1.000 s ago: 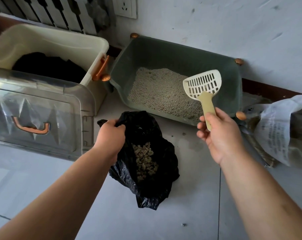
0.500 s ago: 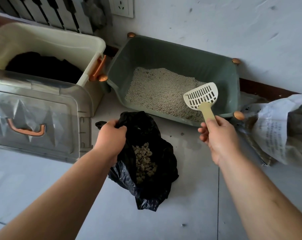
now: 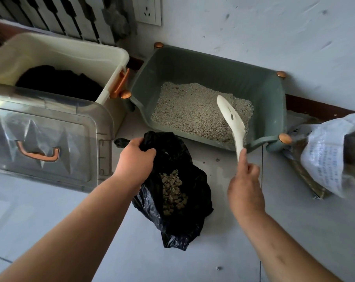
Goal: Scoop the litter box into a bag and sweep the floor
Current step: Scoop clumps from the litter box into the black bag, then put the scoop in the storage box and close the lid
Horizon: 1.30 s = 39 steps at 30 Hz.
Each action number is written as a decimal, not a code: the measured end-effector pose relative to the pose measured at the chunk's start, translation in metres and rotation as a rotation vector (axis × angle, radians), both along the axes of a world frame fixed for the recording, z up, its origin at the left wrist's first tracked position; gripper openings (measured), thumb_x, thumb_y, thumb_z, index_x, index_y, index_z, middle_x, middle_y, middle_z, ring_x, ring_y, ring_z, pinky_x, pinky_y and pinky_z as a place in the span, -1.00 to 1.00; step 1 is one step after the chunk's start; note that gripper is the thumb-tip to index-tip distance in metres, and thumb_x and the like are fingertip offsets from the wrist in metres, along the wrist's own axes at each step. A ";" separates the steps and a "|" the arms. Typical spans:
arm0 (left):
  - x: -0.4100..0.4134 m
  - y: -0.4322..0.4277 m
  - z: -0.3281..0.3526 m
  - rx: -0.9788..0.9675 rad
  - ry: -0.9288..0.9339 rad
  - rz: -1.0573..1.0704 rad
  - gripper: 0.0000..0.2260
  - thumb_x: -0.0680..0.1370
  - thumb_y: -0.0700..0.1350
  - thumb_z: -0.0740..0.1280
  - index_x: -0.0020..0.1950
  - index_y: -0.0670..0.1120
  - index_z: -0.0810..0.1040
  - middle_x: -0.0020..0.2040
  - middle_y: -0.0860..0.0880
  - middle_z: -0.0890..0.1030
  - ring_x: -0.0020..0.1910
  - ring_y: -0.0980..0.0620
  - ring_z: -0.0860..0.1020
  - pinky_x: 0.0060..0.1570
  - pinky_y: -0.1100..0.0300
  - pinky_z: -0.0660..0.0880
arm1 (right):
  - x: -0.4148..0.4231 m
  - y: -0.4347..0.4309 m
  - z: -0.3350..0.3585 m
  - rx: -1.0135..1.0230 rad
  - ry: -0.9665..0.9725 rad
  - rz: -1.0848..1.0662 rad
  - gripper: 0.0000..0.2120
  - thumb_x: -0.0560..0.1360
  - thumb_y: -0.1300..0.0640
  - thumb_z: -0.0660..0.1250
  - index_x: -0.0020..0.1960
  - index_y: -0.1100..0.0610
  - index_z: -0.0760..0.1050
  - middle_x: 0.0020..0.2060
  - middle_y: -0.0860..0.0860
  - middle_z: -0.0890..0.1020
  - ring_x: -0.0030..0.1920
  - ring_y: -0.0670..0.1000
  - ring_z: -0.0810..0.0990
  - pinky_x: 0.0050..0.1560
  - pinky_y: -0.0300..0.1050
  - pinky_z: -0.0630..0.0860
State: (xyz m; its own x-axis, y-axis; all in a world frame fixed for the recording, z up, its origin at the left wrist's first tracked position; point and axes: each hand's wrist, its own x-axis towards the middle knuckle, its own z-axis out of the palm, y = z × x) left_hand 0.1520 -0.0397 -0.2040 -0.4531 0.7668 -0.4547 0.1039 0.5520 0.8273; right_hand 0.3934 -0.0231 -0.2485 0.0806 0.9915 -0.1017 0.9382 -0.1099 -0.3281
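A green litter box (image 3: 270, 102) stands against the wall, with pale litter (image 3: 192, 110) spread over its floor. My right hand (image 3: 246, 186) grips the handle of a cream slotted scoop (image 3: 232, 119), which is turned edge-on with its head over the litter at the box's right side. In front of the box a black bag (image 3: 184, 218) lies on the floor with brownish clumps (image 3: 172, 192) showing inside. My left hand (image 3: 134, 161) grips the bag's upper left rim and holds it open.
A cream storage bin (image 3: 70, 51) with dark cloth inside stands at the left, its clear lid (image 3: 50, 139) leaning in front. A white woven sack (image 3: 333, 153) lies at the right. Several litter crumbs (image 3: 217, 159) dot the grey floor.
The scoop has dropped from above the box's front edge into the box and turned from flat-facing to edge-on. My right hand has rolled with it. My left hand stays on the bag.
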 end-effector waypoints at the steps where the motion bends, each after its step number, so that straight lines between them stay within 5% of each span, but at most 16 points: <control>1: -0.001 0.000 0.001 0.001 0.005 0.000 -0.65 0.56 -0.16 0.29 0.34 0.00 0.52 0.00 -0.03 0.69 -0.08 -0.04 0.69 0.02 -0.04 0.65 | -0.001 0.000 -0.001 0.022 0.024 -0.017 -0.32 0.56 0.31 0.13 0.59 0.07 -0.10 0.18 0.18 0.34 -0.24 0.17 0.41 -0.28 -0.06 0.31; 5: -0.005 -0.005 0.007 -0.035 0.107 -0.057 -0.54 0.57 -0.24 0.27 0.45 0.02 0.40 -0.03 0.04 0.63 -0.12 -0.04 0.67 0.02 -0.07 0.65 | -0.005 -0.007 0.009 0.113 0.267 0.011 -0.40 0.59 0.25 0.18 0.56 0.15 0.04 0.26 0.21 0.39 0.04 0.26 0.54 -0.12 -0.05 0.43; 8: -0.011 -0.009 0.018 -0.064 0.256 -0.144 -0.48 0.56 -0.24 0.25 0.51 0.03 0.31 -0.09 0.10 0.55 -0.13 0.01 0.64 0.02 -0.03 0.63 | -0.012 -0.019 0.025 0.120 0.430 0.073 -0.46 0.60 0.20 0.19 0.54 0.15 0.12 0.33 0.17 0.40 0.25 0.13 0.47 0.06 -0.31 0.32; 11: -0.017 -0.015 0.028 -0.122 0.360 -0.240 -0.48 0.55 -0.24 0.24 0.51 0.05 0.31 -0.08 0.05 0.55 -0.11 -0.01 0.62 0.03 -0.04 0.62 | -0.020 -0.035 0.041 0.030 0.572 0.059 -0.51 0.62 0.03 0.16 0.52 0.06 0.20 0.35 0.03 0.45 0.32 0.00 0.45 0.21 -0.27 0.34; 16: -0.025 -0.026 0.045 -0.234 0.517 -0.433 -0.47 0.54 -0.22 0.23 0.50 0.06 0.30 0.16 -0.13 0.57 0.02 -0.13 0.60 0.04 -0.05 0.60 | -0.024 -0.057 0.052 -0.041 0.749 0.033 -0.58 0.61 0.00 0.16 0.46 -0.04 0.33 0.21 -0.05 0.59 0.11 -0.13 0.55 0.17 -0.13 0.49; 21: -0.033 -0.034 0.061 -0.337 0.614 -0.541 -0.52 0.56 -0.20 0.24 0.48 -0.01 0.28 0.17 -0.16 0.55 -0.01 -0.14 0.57 -0.09 0.00 0.55 | -0.020 -0.067 0.055 -0.112 0.860 0.036 -0.70 0.60 0.00 0.19 0.31 -0.18 0.42 -0.15 -0.07 0.65 -0.23 -0.12 0.52 -0.13 -0.09 0.46; 25: -0.044 -0.041 0.076 -0.380 0.706 -0.604 -0.52 0.61 -0.09 0.24 0.52 -0.05 0.23 0.39 -0.20 0.41 0.17 -0.18 0.52 0.02 0.02 0.49 | -0.025 -0.066 0.069 -0.154 0.948 0.023 -0.79 0.60 0.03 0.21 0.16 -0.20 0.51 -0.22 0.00 0.64 -0.38 -0.11 0.45 -0.26 -0.08 0.42; 27: -0.051 -0.046 0.081 -0.344 0.702 -0.572 -0.48 0.62 -0.05 0.24 0.56 -0.02 0.21 0.46 -0.19 0.34 0.30 -0.20 0.49 0.16 0.00 0.50 | -0.025 -0.065 0.079 -0.166 0.982 0.020 -0.79 0.61 0.09 0.21 0.15 -0.14 0.53 -0.25 0.05 0.63 -0.41 -0.07 0.41 -0.34 -0.10 0.38; 34: -0.077 -0.076 0.060 -0.175 0.536 -0.295 -0.57 0.59 -0.08 0.28 0.47 -0.01 0.39 0.39 -0.11 0.44 0.13 -0.03 0.56 0.26 0.00 0.48 | -0.027 -0.063 0.099 -0.151 0.996 0.050 -0.76 0.60 0.14 0.21 0.08 -0.17 0.55 -0.29 0.12 0.59 -0.40 -0.06 0.40 -0.40 -0.27 0.39; 39: -0.102 -0.080 0.052 -0.107 0.494 -0.175 -0.61 0.59 -0.10 0.29 0.43 -0.03 0.44 0.38 -0.08 0.46 0.04 0.01 0.56 0.23 0.07 0.47 | -0.074 -0.052 0.116 -0.099 1.088 0.112 -0.77 0.60 0.12 0.21 0.09 -0.12 0.60 -0.28 0.09 0.59 -0.35 0.00 0.41 -0.40 -0.14 0.37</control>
